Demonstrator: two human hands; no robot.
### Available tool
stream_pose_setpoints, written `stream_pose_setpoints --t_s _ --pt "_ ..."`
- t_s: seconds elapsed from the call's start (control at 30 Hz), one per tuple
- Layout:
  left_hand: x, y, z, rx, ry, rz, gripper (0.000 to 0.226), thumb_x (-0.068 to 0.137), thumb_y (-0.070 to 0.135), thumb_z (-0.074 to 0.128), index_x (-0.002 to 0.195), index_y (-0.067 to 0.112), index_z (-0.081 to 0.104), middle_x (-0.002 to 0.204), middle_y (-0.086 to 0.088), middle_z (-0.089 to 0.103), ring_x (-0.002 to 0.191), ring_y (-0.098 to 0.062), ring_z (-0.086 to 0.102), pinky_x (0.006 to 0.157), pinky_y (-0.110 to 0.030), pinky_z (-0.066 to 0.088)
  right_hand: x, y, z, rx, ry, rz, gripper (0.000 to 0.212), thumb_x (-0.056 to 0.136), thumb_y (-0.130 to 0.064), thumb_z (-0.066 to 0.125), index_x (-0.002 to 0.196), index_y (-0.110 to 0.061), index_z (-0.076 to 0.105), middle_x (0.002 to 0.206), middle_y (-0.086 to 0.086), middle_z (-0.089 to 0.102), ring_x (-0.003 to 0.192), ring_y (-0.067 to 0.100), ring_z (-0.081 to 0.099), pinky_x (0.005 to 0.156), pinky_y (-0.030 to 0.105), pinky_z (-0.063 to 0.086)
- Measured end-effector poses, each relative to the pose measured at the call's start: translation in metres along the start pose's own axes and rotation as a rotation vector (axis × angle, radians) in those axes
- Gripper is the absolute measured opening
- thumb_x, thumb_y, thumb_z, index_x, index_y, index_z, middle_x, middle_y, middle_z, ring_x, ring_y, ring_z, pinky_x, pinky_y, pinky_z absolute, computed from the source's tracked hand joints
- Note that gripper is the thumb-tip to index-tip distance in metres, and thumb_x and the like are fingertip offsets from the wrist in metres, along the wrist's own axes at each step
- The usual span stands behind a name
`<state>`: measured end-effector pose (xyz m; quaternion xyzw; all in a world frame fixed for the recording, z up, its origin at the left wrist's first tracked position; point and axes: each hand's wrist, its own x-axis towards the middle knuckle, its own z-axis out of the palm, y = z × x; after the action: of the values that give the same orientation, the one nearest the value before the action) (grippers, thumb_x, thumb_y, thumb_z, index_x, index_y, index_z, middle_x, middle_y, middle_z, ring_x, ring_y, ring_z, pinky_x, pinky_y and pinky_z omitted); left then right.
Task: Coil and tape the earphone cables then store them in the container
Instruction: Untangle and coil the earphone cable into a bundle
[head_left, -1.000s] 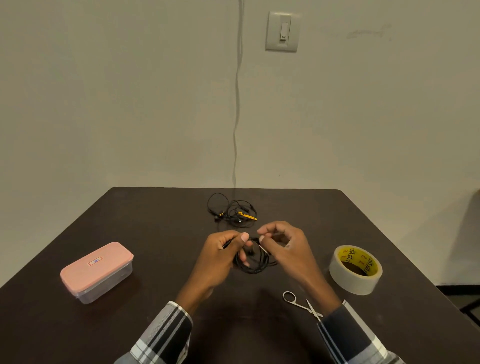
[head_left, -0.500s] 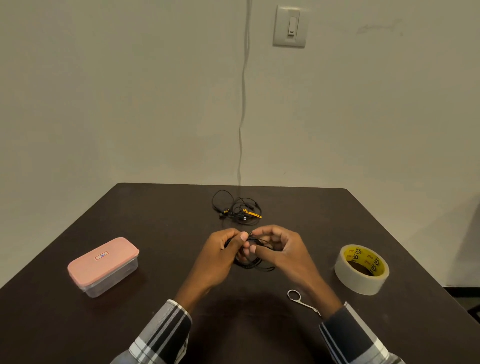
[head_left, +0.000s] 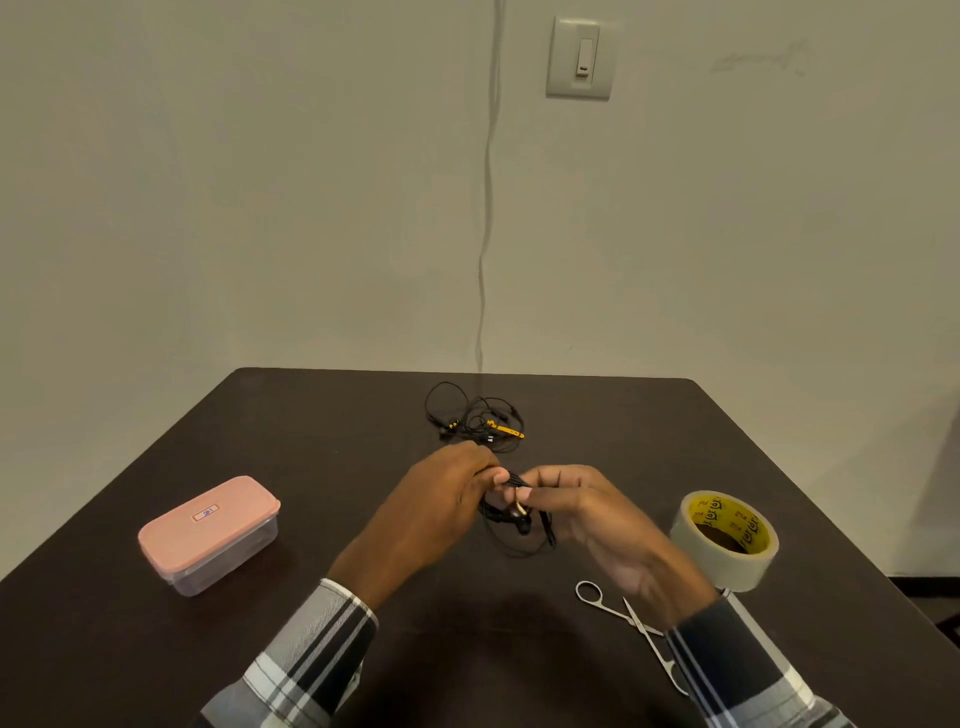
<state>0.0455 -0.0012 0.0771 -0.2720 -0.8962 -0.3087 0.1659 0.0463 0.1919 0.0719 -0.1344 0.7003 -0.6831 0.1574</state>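
My left hand (head_left: 441, 499) and my right hand (head_left: 587, 514) meet above the middle of the dark table (head_left: 363, 415), both pinching a black earphone cable (head_left: 514, 525) wound into a loose coil that hangs between them. An earbud shows under my right fingertips. A second earphone set (head_left: 480, 418), black with orange parts, lies tangled on the table behind my hands. The container (head_left: 208, 535), clear with a pink lid that sits shut, stands to the left. A roll of tape (head_left: 724, 538) stands to the right.
Small metal scissors (head_left: 623, 618) lie near my right wrist, partly under my sleeve. A wall with a light switch (head_left: 581, 57) and a thin hanging wire (head_left: 485, 208) rises behind the table's far edge.
My hands have drawn closer together and lifted slightly with the coil. The coil has tightened, and an earbud now shows under my right fingers.
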Motion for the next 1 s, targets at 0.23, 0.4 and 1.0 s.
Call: stream_pose_setpoints --t_s 0.23,0.4,1.0 --pt "-0.001 0.008 -0.002 0.139 -0.017 0.05 0.025 0.104 0.023 0.044 0.102 0.007 0.062 0.096 -0.003 0.057 0.086 -0.021 0.054 0.076 -0.039 0.044 -0.002 0.001 0.009 -0.31 0.172 -0.109 0.013 0.079 -0.016 0.075 0.073 -0.018 0.064 0.072 0.002 0.056 0.07 0.017 0.048 0.062 0.028 0.04" --pt "-0.003 0.001 -0.002 0.161 0.001 0.046 0.033 0.103 0.033 0.04 0.1 0.008 0.061 0.092 -0.003 0.056 0.081 -0.021 0.054 0.072 -0.037 0.043 -0.004 0.0 0.011 -0.822 0.378 -0.368 0.023 0.083 -0.013 0.071 0.102 -0.026 0.076 0.097 -0.013 0.072 0.088 0.006 0.066 0.082 0.032 0.054" --pt "-0.008 -0.004 0.02 -0.427 0.011 -0.262 0.024 0.099 0.024 0.057 0.081 0.019 0.072 0.072 0.006 0.072 0.071 -0.01 0.066 0.073 -0.036 0.052 -0.002 0.028 0.011 -1.267 0.476 -0.677 0.04 0.07 -0.001 0.076 0.11 -0.009 0.072 0.092 0.006 0.069 0.076 0.026 0.068 0.053 0.038 0.057"
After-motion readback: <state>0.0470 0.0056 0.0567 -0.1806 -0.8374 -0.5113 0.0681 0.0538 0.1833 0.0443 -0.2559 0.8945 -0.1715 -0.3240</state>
